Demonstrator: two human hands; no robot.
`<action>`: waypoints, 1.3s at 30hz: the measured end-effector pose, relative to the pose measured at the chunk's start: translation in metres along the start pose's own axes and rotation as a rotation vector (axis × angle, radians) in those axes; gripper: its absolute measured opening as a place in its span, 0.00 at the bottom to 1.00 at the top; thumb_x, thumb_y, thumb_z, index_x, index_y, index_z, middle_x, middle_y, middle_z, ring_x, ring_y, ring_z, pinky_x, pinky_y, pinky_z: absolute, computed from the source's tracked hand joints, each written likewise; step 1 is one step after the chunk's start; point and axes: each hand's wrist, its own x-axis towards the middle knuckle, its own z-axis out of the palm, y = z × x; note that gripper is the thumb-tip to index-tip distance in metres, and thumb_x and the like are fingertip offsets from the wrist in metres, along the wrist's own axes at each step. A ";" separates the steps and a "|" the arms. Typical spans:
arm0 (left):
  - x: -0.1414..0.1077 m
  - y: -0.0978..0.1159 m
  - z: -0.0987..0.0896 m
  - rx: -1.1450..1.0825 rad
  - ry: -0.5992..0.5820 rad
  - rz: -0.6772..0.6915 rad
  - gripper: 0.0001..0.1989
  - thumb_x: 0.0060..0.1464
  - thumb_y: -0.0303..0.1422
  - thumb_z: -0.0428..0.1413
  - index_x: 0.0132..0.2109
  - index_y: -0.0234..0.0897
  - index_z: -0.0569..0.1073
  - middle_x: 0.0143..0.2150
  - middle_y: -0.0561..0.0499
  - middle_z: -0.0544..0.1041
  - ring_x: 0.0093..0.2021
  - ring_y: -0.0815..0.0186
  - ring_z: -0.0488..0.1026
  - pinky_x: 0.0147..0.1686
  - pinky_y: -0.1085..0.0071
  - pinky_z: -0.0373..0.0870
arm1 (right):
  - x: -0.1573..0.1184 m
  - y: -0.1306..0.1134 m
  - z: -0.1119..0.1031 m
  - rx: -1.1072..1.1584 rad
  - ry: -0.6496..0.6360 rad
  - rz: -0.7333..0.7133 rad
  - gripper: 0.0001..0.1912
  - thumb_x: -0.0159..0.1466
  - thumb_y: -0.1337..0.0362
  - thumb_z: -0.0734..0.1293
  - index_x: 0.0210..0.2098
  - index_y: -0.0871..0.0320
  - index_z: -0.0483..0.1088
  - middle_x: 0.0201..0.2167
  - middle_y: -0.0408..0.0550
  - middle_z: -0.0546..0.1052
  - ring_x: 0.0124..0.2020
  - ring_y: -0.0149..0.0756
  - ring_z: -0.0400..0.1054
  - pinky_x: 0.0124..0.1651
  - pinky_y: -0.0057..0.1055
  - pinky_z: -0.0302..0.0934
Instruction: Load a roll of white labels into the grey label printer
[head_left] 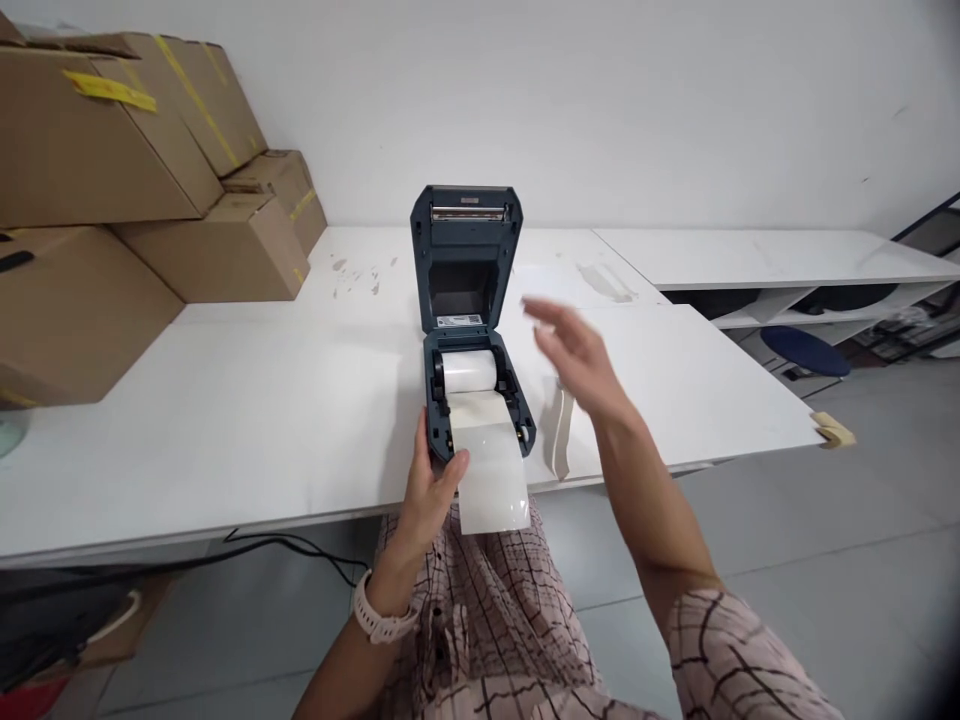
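White wall (675,120) backs a white bench (300,430), where cardboard boxes (240,245) pile up on the left, presumably to leave the arms room. Near the front edge sits a dark printer (480,340), probably kept close so the person can look down into it. Its lid (465,255) stands raised, baring the paper roll (470,371); from there a sheet (491,480) runs forward and hangs past the front, over the lap. The left hand (429,492) grasps the printer's front left corner, thumb at the sheet's edge, seemingly to steady both. The right hand (574,355), blurred, hangs in the air to the right, fingers loose, holding nothing. A curled pale strip (562,440) sits beside the printer.
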 end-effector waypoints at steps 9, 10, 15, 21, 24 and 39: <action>0.011 0.000 -0.005 0.018 0.033 0.030 0.51 0.59 0.52 0.63 0.79 0.49 0.46 0.79 0.42 0.57 0.77 0.45 0.59 0.70 0.51 0.67 | 0.168 -0.015 -0.003 0.123 -0.081 0.135 0.41 0.77 0.37 0.42 0.75 0.57 0.54 0.76 0.48 0.61 0.77 0.36 0.52 0.79 0.45 0.39; 0.011 -0.002 -0.007 0.011 0.027 0.026 0.52 0.58 0.52 0.64 0.79 0.49 0.46 0.80 0.42 0.56 0.77 0.46 0.57 0.71 0.52 0.66 | 0.159 -0.020 -0.002 0.117 -0.068 0.102 0.42 0.76 0.35 0.42 0.72 0.57 0.60 0.73 0.47 0.66 0.75 0.37 0.56 0.79 0.44 0.41; 0.010 -0.006 -0.023 -0.022 0.003 -0.020 0.58 0.55 0.57 0.64 0.80 0.54 0.38 0.83 0.45 0.41 0.81 0.47 0.45 0.75 0.50 0.58 | 0.046 -0.036 0.010 0.016 0.137 -0.118 0.32 0.76 0.37 0.52 0.58 0.49 0.76 0.62 0.44 0.77 0.68 0.43 0.65 0.73 0.46 0.57; 0.020 0.022 -0.021 -0.008 0.129 0.128 0.52 0.57 0.63 0.57 0.79 0.53 0.45 0.83 0.46 0.41 0.82 0.47 0.39 0.77 0.45 0.46 | -0.076 -0.018 0.057 0.061 0.287 -0.016 0.10 0.73 0.55 0.66 0.47 0.42 0.80 0.49 0.43 0.81 0.58 0.43 0.73 0.66 0.52 0.65; 0.028 0.035 -0.006 -0.016 0.178 0.093 0.53 0.55 0.60 0.62 0.79 0.52 0.49 0.83 0.47 0.42 0.82 0.48 0.39 0.78 0.48 0.45 | -0.089 -0.003 0.071 0.189 0.388 0.151 0.19 0.68 0.53 0.71 0.58 0.41 0.75 0.64 0.44 0.75 0.71 0.48 0.63 0.75 0.56 0.54; 0.037 0.011 -0.001 -0.071 0.126 0.160 0.36 0.56 0.50 0.65 0.67 0.41 0.69 0.68 0.40 0.73 0.69 0.44 0.70 0.68 0.45 0.67 | -0.101 0.017 0.080 0.682 0.265 0.680 0.52 0.56 0.45 0.75 0.74 0.51 0.56 0.66 0.54 0.74 0.67 0.56 0.68 0.72 0.54 0.59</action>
